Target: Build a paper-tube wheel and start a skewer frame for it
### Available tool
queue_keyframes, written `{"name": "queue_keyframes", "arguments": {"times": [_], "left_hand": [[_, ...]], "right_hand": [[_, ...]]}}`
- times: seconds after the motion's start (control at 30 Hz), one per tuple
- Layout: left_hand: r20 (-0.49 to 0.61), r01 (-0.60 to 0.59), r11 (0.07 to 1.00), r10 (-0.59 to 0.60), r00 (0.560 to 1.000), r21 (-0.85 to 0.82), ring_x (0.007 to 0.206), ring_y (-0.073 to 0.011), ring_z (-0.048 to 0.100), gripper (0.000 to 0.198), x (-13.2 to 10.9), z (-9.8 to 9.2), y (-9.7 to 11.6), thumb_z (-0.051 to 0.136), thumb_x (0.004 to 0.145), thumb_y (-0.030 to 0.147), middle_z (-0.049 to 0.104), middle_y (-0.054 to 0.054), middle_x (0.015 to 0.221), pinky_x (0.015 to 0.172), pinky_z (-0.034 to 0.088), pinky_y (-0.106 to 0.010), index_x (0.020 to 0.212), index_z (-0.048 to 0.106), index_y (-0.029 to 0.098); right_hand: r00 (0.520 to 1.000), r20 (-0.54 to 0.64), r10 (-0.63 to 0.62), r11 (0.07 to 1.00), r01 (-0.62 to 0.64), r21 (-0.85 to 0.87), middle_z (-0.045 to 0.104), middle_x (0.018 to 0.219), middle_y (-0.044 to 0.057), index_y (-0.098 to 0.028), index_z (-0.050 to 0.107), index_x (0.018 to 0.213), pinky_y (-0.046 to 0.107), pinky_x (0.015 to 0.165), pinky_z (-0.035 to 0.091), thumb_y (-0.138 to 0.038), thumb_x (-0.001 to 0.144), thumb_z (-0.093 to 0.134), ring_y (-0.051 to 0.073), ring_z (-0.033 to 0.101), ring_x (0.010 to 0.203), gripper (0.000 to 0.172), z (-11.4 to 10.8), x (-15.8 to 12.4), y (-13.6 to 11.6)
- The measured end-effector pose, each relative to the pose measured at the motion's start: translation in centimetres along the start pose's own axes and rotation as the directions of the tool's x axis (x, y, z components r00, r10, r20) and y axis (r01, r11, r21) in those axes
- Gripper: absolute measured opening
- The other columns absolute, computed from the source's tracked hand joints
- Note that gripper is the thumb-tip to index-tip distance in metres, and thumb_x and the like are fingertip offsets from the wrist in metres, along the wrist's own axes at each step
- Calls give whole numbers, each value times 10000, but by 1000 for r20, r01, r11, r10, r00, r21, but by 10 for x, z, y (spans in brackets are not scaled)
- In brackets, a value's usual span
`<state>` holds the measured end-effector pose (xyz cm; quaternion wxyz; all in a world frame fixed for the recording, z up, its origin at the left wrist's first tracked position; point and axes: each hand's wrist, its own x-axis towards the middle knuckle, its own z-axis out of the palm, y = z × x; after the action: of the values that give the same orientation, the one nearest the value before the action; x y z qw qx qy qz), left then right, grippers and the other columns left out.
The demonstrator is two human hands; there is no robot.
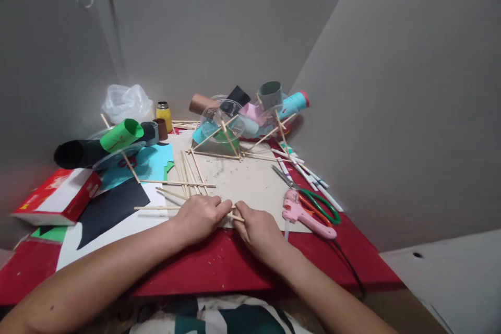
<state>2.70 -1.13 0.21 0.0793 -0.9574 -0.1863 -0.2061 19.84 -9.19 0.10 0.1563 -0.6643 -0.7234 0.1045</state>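
Near the front of the table, my left hand [201, 216] is closed around thin wooden sticks. One wooden stick [154, 208] runs out past its wrist side to the left, and another stick end [237, 217] shows between the hands. Close beside it, my right hand [256, 227] is pinched on the sticks' right end; its fingertips are partly hidden. Beyond the left hand several loose sticks [190, 172] lie on a beige board [250, 188]. Farther back, a frame of joined sticks [215, 154] stands on the board.
A pink glue gun [303, 214] and green-handled scissors [321, 203] lie to the right, near several markers [311, 175]. On the left are a red box [58, 195], black paper [113, 211] and a green paper tube [122, 135]. A yellow bottle [163, 116] stands behind.
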Motion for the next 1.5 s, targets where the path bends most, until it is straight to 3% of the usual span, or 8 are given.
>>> {"name": "queue_keyframes", "arguments": {"times": [0.17,0.37,0.53,0.7,0.9,1.0,1.1,1.5], "left_hand": [[-36,24,991,-29,999,-130,561,-166,585,141,1,-6,6,487,906,201,629,-7,684,478,371,-253,987,602,186],[-315,-75,977,8,949,-202,556,-157,579,249,2,-8,11,378,951,172,622,-19,667,509,424,-253,1105,574,151],[-410,-117,953,-9,912,-281,586,-146,581,250,4,-8,16,438,927,131,629,-30,694,543,445,-244,1149,552,133],[-454,-113,917,-80,888,-383,626,-137,586,341,11,-11,29,499,890,83,648,-38,742,574,458,-235,1221,538,158],[-367,-9,812,-254,895,-584,832,-134,662,255,45,-20,45,479,924,138,713,-59,940,757,508,-223,1135,615,183],[-263,219,691,-521,812,-689,689,-119,598,242,75,-34,31,465,955,272,653,-14,739,655,473,-210,878,663,156],[-216,293,647,-588,779,-704,659,-108,509,276,99,-54,14,495,938,359,548,21,673,635,419,-203,825,639,152],[-63,373,755,-478,876,-540,811,-153,590,377,85,-50,-18,451,955,441,671,-31,900,729,437,-247,1089,688,180]], "right_hand": [[989,-150,15,916,47,399,504,626,-3,-217,429,748,268,549,301,-289,947,335,150,451,547,232,-3,-4,-7],[992,113,51,253,-123,960,364,445,-95,-220,383,699,197,392,241,-427,947,387,73,255,363,323,-18,-11,-20],[965,227,-128,-275,-255,927,397,426,-104,-205,405,719,152,326,131,-425,880,548,32,161,314,308,-22,-17,-18],[924,246,-294,-472,-364,803,361,420,-124,-213,375,715,143,331,196,-407,865,586,30,165,296,323,-36,-21,-16],[988,-147,40,145,140,979,449,475,-65,-213,421,709,188,386,275,-381,986,340,77,337,362,334,-37,-28,-6],[901,-379,-211,566,429,704,445,548,-42,-207,429,686,218,490,298,-242,937,356,94,396,475,264,-25,-39,0],[793,-332,-510,667,609,430,386,563,-57,-215,394,701,244,492,226,-172,843,397,98,313,481,149,-17,-48,5],[931,202,-305,892,204,404,666,819,22,-207,549,890,243,647,372,-271,987,325,155,582,739,252,-44,-72,32]]}}
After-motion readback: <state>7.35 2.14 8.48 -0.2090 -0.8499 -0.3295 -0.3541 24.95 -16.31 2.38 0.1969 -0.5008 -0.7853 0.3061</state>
